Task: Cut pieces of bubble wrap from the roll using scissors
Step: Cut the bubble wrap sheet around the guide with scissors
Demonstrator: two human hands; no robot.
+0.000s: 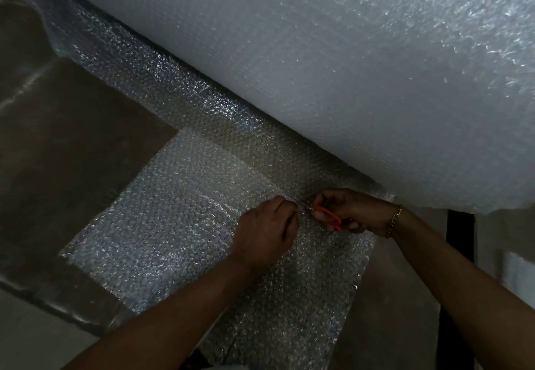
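A huge roll of bubble wrap fills the top and right of the view. Its loose sheet runs out from under it across a dark surface. My right hand grips orange-handled scissors, whose blades point left into the sheet. My left hand pinches the sheet just left of the blades. A stack of cut bubble wrap pieces lies under and left of my hands.
The dark brown work surface lies to the left, with its metal-trimmed front edge running along the lower left. A black post stands at the right below the roll. A gold bracelet sits on my right wrist.
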